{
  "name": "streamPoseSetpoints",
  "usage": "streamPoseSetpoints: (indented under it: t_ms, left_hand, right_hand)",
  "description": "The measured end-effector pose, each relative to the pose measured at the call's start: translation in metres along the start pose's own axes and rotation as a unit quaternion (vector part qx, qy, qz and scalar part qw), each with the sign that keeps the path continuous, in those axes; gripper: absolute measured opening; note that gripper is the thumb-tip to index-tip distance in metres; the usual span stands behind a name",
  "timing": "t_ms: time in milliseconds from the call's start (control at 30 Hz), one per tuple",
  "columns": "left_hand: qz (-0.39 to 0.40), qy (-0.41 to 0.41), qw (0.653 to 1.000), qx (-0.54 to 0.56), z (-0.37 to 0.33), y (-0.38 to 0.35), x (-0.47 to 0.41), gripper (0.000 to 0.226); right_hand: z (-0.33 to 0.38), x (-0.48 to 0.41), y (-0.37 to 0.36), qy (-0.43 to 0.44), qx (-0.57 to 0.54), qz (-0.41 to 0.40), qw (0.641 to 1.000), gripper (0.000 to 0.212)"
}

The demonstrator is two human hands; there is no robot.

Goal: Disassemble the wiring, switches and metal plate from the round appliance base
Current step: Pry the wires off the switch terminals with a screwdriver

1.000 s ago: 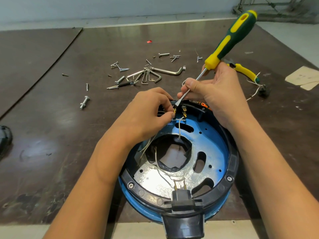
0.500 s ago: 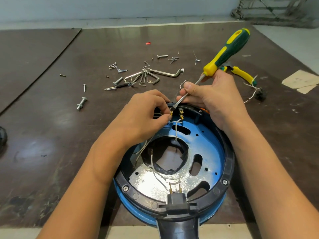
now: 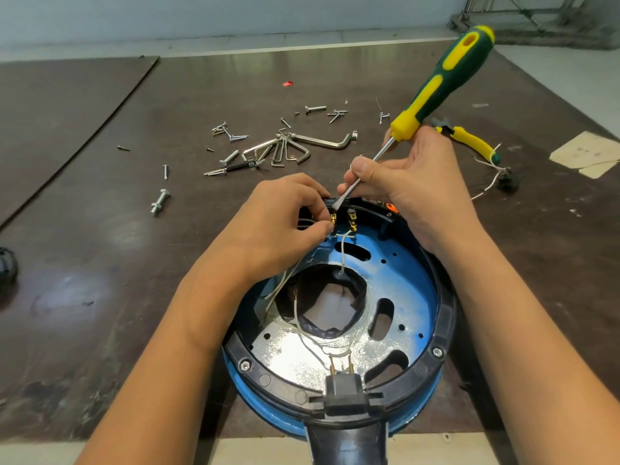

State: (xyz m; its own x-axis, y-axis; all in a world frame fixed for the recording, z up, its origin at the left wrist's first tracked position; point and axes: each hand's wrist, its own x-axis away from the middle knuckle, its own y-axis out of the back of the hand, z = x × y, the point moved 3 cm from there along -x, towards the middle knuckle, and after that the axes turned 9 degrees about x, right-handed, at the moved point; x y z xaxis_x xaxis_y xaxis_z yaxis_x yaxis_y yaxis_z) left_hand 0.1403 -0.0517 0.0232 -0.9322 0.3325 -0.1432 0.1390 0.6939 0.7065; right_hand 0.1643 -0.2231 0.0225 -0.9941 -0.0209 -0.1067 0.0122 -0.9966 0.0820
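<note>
The round appliance base (image 3: 446,317), black-rimmed over blue, lies upside down at the near table edge. Inside it a shiny metal plate (image 3: 396,283) with a ragged middle hole carries thin white wires (image 3: 343,253). A black switch with brass terminals (image 3: 350,218) sits at the far rim. My left hand (image 3: 281,223) pinches a wire connector at that switch. My right hand (image 3: 416,182) grips the shaft of a green-and-yellow screwdriver (image 3: 446,75), whose flat tip touches the switch top. A black plug socket (image 3: 344,392) sits at the near rim.
Hex keys (image 3: 292,147), several screws (image 3: 231,134) and a bolt (image 3: 160,202) lie scattered beyond the base. Yellow-handled pliers (image 3: 469,140) and a removed part with white wires (image 3: 503,177) lie to the right. A black object (image 3: 6,266) sits at the left edge.
The screwdriver handle has swung a little upright and its tip has stayed at the switch. My left hand keeps pinching at the terminals. The view has shifted slightly.
</note>
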Motion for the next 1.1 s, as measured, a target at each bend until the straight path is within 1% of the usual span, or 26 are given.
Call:
streamPoseSetpoints:
  t_ms: [233, 300, 400, 467, 533, 600, 667, 767, 833, 900, 1000, 1100]
  left_hand:
    - [0.007, -0.001, 1.000, -0.005, 0.001, -0.001, 0.000, 0.007]
    - [0.010, -0.001, 1.000, -0.013, 0.001, -0.001, 0.001, 0.008]
    - [-0.002, -0.004, 1.000, -0.017, 0.002, 0.000, 0.001, 0.007]
    - [-0.008, -0.002, 1.000, -0.020, 0.002, 0.001, 0.000, 0.008]
    - [-0.025, 0.005, 1.000, -0.010, 0.003, 0.003, 0.001, 0.009]
    - [-0.046, 0.013, 0.999, 0.017, 0.003, 0.006, 0.001, 0.009]
    - [-0.054, 0.015, 0.998, 0.038, 0.003, 0.007, 0.002, 0.010]
    - [-0.053, 0.010, 0.997, 0.048, 0.003, 0.007, 0.001, 0.011]
    - [-0.065, 0.011, 0.995, 0.072, 0.003, 0.008, 0.002, 0.009]
    - [-0.090, 0.016, 0.987, 0.130, 0.005, 0.010, 0.003, 0.006]
    - [-0.142, 0.029, 0.964, 0.221, 0.007, 0.016, 0.005, 0.003]
    - [-0.160, 0.031, 0.949, 0.271, 0.007, 0.018, 0.006, 0.003]
  right_hand:
    - [-0.003, -0.007, -0.002, -0.052, -0.017, 0.000, 0.999, 0.035]
    - [-0.003, -0.006, -0.004, -0.048, -0.006, 0.010, 0.999, 0.034]
    - [-0.003, -0.004, -0.001, -0.013, 0.019, 0.001, 1.000, 0.033]
    - [-0.002, -0.003, 0.004, -0.001, -0.002, -0.014, 1.000, 0.034]
    - [-0.003, -0.003, 0.005, -0.019, -0.058, -0.017, 0.998, 0.031]
    - [-0.004, -0.003, 0.005, -0.039, -0.117, -0.013, 0.992, 0.032]
    - [-0.006, -0.003, 0.006, -0.049, -0.153, -0.014, 0.987, 0.037]
    - [-0.007, -0.004, 0.009, -0.057, -0.174, -0.015, 0.983, 0.042]
    - [-0.008, -0.004, 0.009, -0.062, -0.188, -0.015, 0.980, 0.045]
    - [-0.008, -0.004, 0.008, -0.067, -0.205, -0.015, 0.976, 0.051]
    - [-0.008, -0.005, 0.007, -0.051, -0.203, -0.007, 0.978, 0.058]
    - [-0.006, -0.003, 0.008, -0.034, -0.184, 0.017, 0.982, 0.051]
